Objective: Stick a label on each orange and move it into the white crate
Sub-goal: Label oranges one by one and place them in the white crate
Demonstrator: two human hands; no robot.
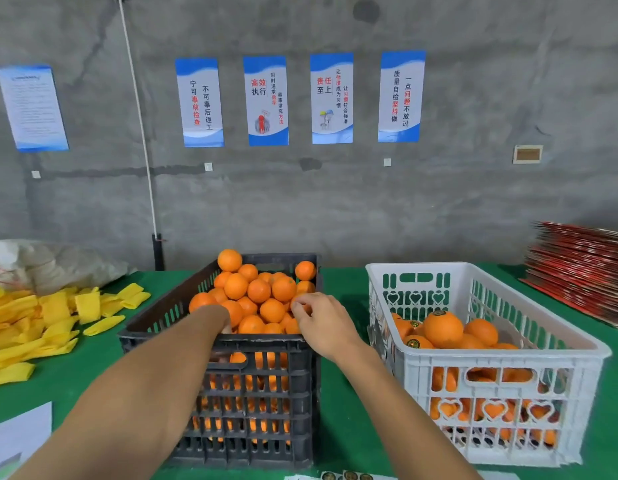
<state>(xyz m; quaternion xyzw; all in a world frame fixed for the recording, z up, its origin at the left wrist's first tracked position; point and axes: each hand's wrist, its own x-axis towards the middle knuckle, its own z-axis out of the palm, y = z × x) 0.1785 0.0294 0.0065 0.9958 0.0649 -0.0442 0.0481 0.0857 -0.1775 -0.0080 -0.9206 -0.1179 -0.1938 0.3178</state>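
At nine o'clock on the green table (92, 368) a heap of yellow foam sleeves (40, 323) is seen, with a grey sack (58, 261) behind it and a white sheet (20, 434) at seven o'clock.

The left forearm is extended into the black crate (231, 393) at centre. The left hand (222, 323) is hidden behind the near rim among the fruit, so its grip cannot be told. The black crate is heaped above its rim with oranges (259, 292); no labels can be made out on them.

The right hand (321, 322) is held over the right side of the heap, fingers curled and pinched on an orange at its fingertips, which is mostly covered.

At six o'clock, on the near table edge, a strip of round dark labels (347, 475) is partly visible.

At three o'clock the white crate (508, 358) stands just beside the black one. It is partly filled with labelled oranges (442, 329), dark round stickers showing on several.

At two o'clock a stack of red flat cartons (581, 271) is noted against the wall. Five posters (266, 100) are fixed on the grey wall at twelve o'clock.
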